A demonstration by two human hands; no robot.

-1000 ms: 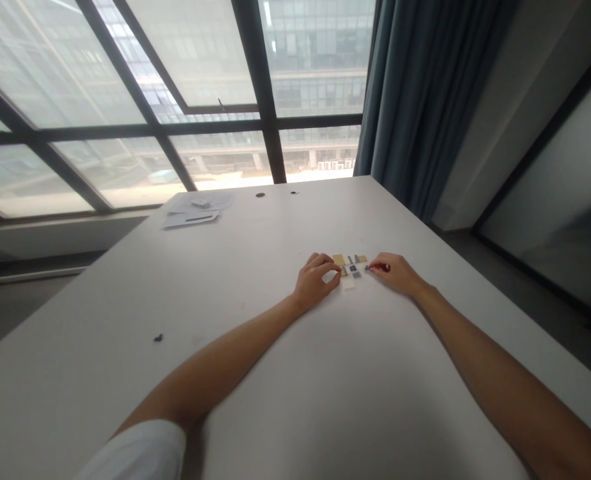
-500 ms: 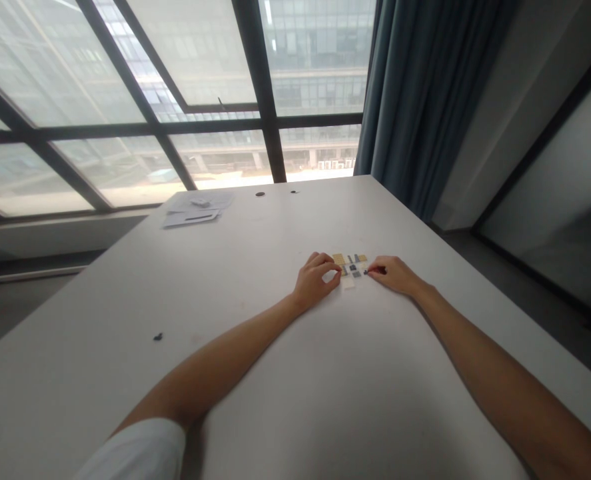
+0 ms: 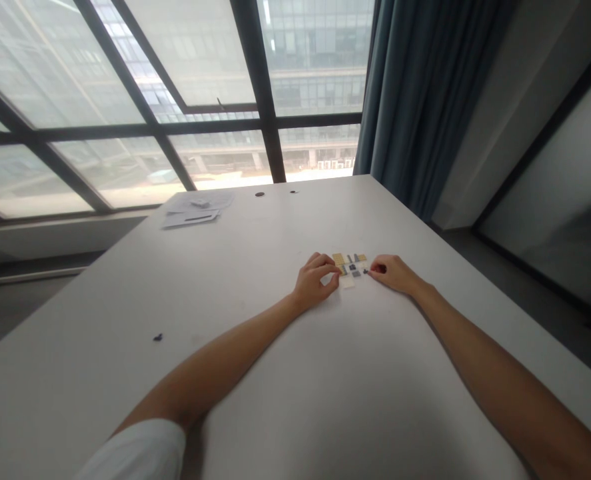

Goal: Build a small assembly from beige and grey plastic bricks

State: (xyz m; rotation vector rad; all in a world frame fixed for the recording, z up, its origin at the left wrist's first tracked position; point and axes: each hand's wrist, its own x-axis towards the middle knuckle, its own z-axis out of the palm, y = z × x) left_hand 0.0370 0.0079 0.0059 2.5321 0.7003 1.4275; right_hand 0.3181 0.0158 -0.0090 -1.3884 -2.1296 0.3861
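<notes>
A cluster of small flat pieces, looking like toy building bricks, lies on the white table. Among them are a tan piece (image 3: 338, 258), a second tan piece (image 3: 362, 257), a grey piece (image 3: 356, 273), a dark piece (image 3: 352, 267) and a cream piece (image 3: 348, 283). My left hand (image 3: 317, 280) is at the cluster's left side, thumb and forefinger pinched at its edge; what they hold, if anything, is too small to make out. From the right, my right hand (image 3: 392, 272) pinches a tiny dark piece (image 3: 366, 271) at the table surface.
Papers (image 3: 195, 210) lie at the table's far left. A dark round disc (image 3: 260, 195) and a small dark item (image 3: 294, 192) are near the far edge. Another small dark piece (image 3: 158, 337) lies left of my left forearm. A blue curtain (image 3: 415, 100) hangs beyond the table.
The fingers of my right hand have shifted very slightly around the tiny dark piece. My left hand stays almost where it was.
</notes>
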